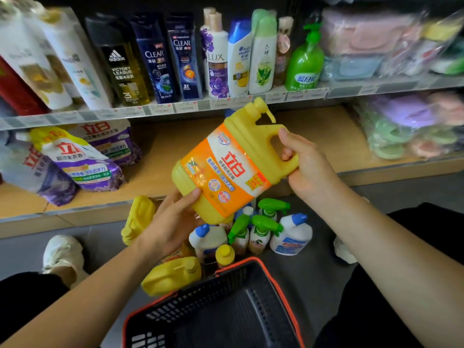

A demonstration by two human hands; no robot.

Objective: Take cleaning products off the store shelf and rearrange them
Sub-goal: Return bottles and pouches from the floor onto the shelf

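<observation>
A jug [226, 169] before the shelf [175, 146], bottles [291, 234] on floor [313, 272] below it, basket [281, 290] nearest, pouches [80, 167] left on shelf

Red characters 立白 cross the orange-and-white label of a yellow jug [227, 172], and the same 立白 brand shows on the purple refill bags [80, 159] on the lower shelf, the front one also printed 3倍洁净力. On the shelf above, an adidas bottle [124, 71] reads VICTORY LEAGUE with a 3 near its foot. A dark-blue bottle [154, 61] and its neighbour [183, 54] both read CLEAR, the neighbour also 3X, while a white bottle [216, 61] reads LUX, a green pump bottle [305, 69] carries 蓝月亮, and the price tags [163, 109] are too blurred to read.
</observation>
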